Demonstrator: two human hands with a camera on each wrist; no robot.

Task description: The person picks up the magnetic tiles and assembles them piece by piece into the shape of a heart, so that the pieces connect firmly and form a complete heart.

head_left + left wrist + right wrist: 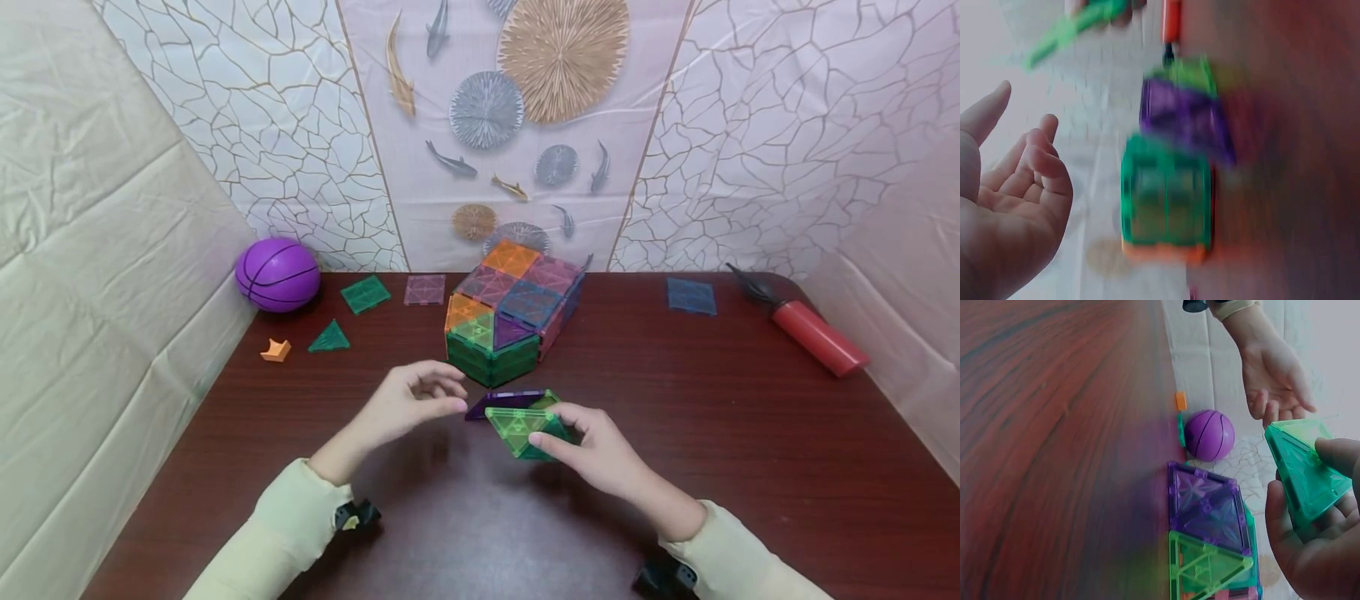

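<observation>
Between the thumb and fingers of my right hand (pixel 600 450) is a pair of joined triangular magnetic tiles (pixel 517 425), one light green and one darker green. The right wrist view shows the darker green triangle (pixel 1304 478) with the thumb on top. My left hand (pixel 408 400) hovers to the left with fingers loosely bent, holding nothing. Just beyond the held tiles, a purple tile (pixel 504 404) and a light green triangular tile (pixel 1200 562) stand on the table. Behind them sits a larger block of magnetic tiles (pixel 491 362) with green front walls and an orange, pink, blue and purple top.
Loose tiles lie at the back: a green square (pixel 366 294), a pink square (pixel 425 290), a green triangle (pixel 330 337) and a blue square (pixel 692 296). A purple ball (pixel 277 275) and small orange piece (pixel 276 350) are left; a red pump (pixel 817 336) lies right.
</observation>
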